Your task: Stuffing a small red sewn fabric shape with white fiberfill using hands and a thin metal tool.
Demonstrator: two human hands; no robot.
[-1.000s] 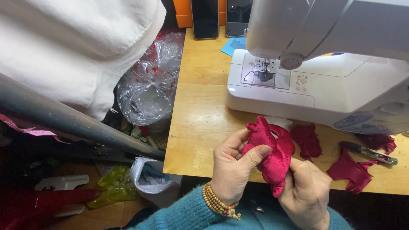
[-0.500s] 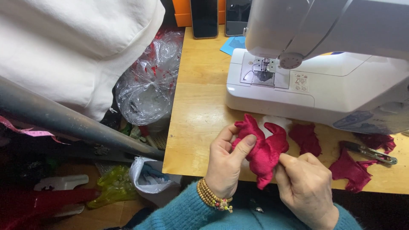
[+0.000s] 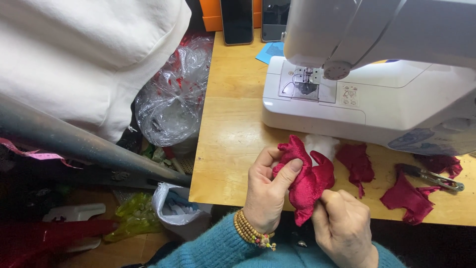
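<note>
1. White sewing machine (image 3: 377,94) is occupying the 1 to 3 o'clock part of the view; it is standing on the wooden table (image 3: 233,134); its needle area is sitting at about 12 o'clock from the hands.
2. White bulky cloth (image 3: 84,54) is filling the 10 to 11 o'clock corner; a grey pole (image 3: 89,149) is running under it toward the table's edge.
3. Crumpled clear plastic bag (image 3: 171,99) is lying just beside the table's left edge, at about 10 o'clock from the hands.
4. Left hand (image 3: 265,196) is gripping the red velvet piece (image 3: 307,178); its thumb is pressing on the piece's upper lobe; a beaded bracelet (image 3: 250,232) is sitting on its wrist.
5. Right hand (image 3: 342,228) is closing on the lower end of the same piece, pinching it from 5 o'clock.
6. The red velvet piece is being held between both hands at the table's near edge, at about 6 o'clock in the view; white stuffing (image 3: 321,144) is lying just beyond it.
7. Loose red fabric scraps (image 3: 357,164) are lying on the table at 3 o'clock from the piece; thread snips (image 3: 434,177) are resting among them.
8. Two dark phones (image 3: 237,20) are lying at the table's far edge, 12 o'clock.
</note>
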